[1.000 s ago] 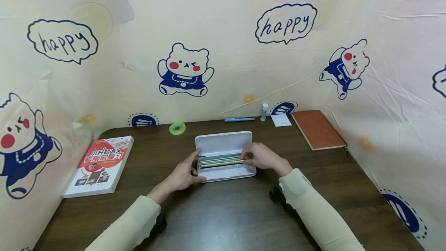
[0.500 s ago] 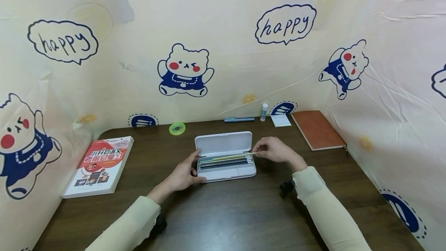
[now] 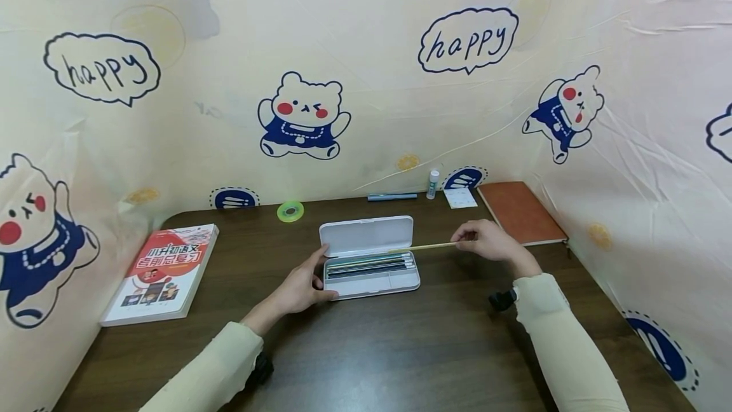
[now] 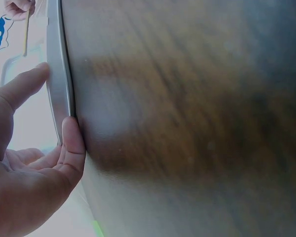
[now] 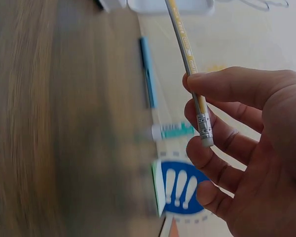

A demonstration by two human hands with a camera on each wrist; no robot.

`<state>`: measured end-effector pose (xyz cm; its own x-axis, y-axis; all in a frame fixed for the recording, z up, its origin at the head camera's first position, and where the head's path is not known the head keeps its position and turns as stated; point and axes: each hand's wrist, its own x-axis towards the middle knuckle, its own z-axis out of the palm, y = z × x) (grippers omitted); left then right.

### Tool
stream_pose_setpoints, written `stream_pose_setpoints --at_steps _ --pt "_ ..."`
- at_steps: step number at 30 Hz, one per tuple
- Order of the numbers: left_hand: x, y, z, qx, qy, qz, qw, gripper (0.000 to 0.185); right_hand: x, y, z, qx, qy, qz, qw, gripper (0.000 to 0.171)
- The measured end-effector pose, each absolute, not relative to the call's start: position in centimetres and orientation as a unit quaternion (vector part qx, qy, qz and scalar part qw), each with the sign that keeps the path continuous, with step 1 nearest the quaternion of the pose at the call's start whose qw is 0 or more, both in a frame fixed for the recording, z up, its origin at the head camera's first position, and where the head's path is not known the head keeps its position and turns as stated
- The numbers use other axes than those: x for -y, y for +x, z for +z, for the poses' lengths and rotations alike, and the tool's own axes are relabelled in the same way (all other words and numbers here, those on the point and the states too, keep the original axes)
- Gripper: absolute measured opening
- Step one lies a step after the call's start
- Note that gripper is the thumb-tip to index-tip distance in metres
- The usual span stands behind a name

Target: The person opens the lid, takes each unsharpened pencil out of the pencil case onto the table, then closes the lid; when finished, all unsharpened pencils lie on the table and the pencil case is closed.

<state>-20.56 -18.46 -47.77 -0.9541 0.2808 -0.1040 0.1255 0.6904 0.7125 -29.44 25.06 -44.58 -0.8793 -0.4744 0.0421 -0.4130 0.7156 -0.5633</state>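
Observation:
A white pencil case (image 3: 354, 287) lies on the dark wooden table with its lid (image 3: 368, 236) raised at the back. Several pencils (image 3: 372, 265) rest side by side inside it. My left hand (image 3: 298, 286) holds the case by its left end, thumb and fingers on its edges, as the left wrist view also shows. Off to the right, my right hand (image 3: 486, 240) pinches a yellow-and-grey striped pencil (image 5: 182, 42) between thumb and index finger, close to its white eraser end. The pencil's far end still overlaps the right side of the case in the head view.
A red-and-white book (image 3: 160, 272) lies at left. Along the back are a green tape roll (image 3: 290, 211), a blue pen (image 3: 392, 197), an upright glue stick (image 3: 433, 184) and a small paper pad (image 3: 460, 198). A brown notebook (image 3: 523, 213) lies back right, near the right hand.
My right hand has moved from inside the case to the right, drawing the yellow pencil out lengthwise. My left hand stays at the case's left end.

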Motion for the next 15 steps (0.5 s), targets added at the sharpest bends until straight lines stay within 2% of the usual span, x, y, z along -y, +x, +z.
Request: stream_pose_setpoints --at_steps 15 --pt "18.6 -20.6 -47.8 -0.915 0.111 0.373 0.105 0.104 -29.6 -29.3 -45.3 -0.936 -0.211 -0.278 0.054 0.007"
